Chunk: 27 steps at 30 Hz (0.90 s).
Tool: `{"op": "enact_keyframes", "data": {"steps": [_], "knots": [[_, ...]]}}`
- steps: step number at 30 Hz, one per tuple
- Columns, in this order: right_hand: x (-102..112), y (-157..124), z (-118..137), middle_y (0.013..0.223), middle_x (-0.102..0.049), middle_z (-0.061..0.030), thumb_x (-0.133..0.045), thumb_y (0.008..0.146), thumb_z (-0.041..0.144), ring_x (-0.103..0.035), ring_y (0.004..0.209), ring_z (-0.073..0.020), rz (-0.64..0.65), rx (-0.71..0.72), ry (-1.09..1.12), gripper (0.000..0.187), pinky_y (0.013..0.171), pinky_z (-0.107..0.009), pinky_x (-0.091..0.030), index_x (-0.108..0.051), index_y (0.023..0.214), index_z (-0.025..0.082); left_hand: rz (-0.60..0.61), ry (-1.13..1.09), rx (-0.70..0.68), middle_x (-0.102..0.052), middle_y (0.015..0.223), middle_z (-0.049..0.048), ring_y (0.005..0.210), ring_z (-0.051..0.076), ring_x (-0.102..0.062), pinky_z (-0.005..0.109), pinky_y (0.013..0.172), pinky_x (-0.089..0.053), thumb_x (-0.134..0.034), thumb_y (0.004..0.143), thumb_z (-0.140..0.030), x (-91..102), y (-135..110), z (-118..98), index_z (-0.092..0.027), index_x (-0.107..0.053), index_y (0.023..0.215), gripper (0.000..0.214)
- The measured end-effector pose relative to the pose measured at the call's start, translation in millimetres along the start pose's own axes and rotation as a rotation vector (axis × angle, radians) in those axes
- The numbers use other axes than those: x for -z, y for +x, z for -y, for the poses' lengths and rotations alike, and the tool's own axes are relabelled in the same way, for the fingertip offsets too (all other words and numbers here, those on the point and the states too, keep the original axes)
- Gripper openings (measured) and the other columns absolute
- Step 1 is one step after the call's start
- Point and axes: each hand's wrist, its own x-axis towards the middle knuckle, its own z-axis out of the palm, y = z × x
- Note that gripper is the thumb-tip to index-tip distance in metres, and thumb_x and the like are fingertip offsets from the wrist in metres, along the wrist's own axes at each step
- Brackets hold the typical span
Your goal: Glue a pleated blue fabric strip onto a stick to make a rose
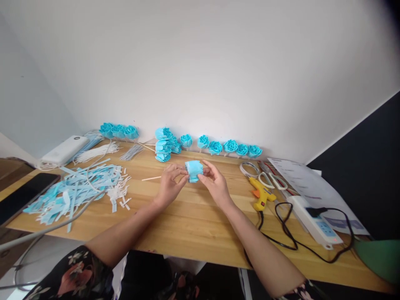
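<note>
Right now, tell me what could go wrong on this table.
1. The blue roll is pinched only by the fingertips of the left hand and right hand; it may spring loose.
2. The glue gun lies close to the right forearm, with its black cord looping to the power strip; a snag could drag it.

No text legible anywhere in view. Printed sheet (300, 180) at the right end of the desk (193, 225): grey lines of print, too small to read. White power strip (316, 221) beside it: blue panels and a red spot, markings unreadable. White power bank (64, 151), far left: one small dark mark on top, not decipherable. Blue folded piece (194, 170) pinched between left hand (170, 185) and right hand (215, 184): plain blue where it shows.
</note>
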Motion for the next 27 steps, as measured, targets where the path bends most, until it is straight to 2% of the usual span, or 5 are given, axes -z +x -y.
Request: {"op": "enact_keyframes", "data": {"steps": [5,11,17,23,27], "knots": [[-1.4,1.2,-7.4,0.099,-0.066,-0.0037,-0.075,0.075,0.034,-0.063,0.093,-0.0201,0.019,-0.04,0.045,0.059,0.09,-0.036,-0.05,-0.058,0.132,0.025,0.034,0.17,-0.11,-0.069,0.088,0.0055,0.088,0.022,-0.06,0.037,0.08,-0.04,-0.064,0.086,-0.022,-0.8,-2.3,-4.5,-0.022,-0.07,0.077,0.011],[-4.2,1.3,-4.8,0.101,-0.072,-0.005,-0.075,0.073,0.036,-0.065,0.09,-0.0198,0.054,-0.106,0.207,0.047,0.083,-0.033,-0.052,-0.065,0.117,0.021,0.043,0.249,-0.199,-0.068,0.086,0.005,0.084,0.021,-0.058,0.035,0.078,-0.038,-0.061,0.091,-0.025,-0.3,-3.0,-4.0,-0.022,-0.073,0.083,0.014],[-2.2,3.4,2.3,0.099,-0.074,-0.0036,-0.077,0.071,0.034,-0.066,0.089,-0.019,-0.024,-0.108,0.302,0.045,0.083,-0.032,-0.052,-0.066,0.112,0.022,0.018,0.197,-0.148,-0.068,0.086,0.0055,0.086,0.021,-0.059,0.035,0.079,-0.042,-0.058,0.095,-0.027,1.4,-1.0,0.5,-0.022,-0.075,0.094,0.018],[-6.1,0.6,-2.8,0.097,-0.074,-0.0038,-0.077,0.072,0.035,-0.067,0.089,-0.02,0.013,-0.106,0.273,0.048,0.082,-0.033,-0.052,-0.065,0.117,0.022,0.056,0.161,-0.08,-0.07,0.09,0.0052,0.09,0.022,-0.061,0.036,0.081,-0.043,-0.069,0.087,-0.033,-2.5,-2.2,2.1,-0.022,-0.074,0.086,0.012],[-9.1,-1.3,-8.9,0.1,-0.073,-0.0051,-0.076,0.074,0.036,-0.067,0.092,-0.0209,0.026,-0.073,0.194,0.05,0.085,-0.035,-0.052,-0.064,0.121,0.021,0.044,0.089,-0.045,-0.068,0.087,0.0046,0.088,0.021,-0.062,0.036,0.081,-0.044,-0.07,0.086,-0.028,-6.4,-4.0,4.3,-0.02,-0.071,0.08,0.01]]}}
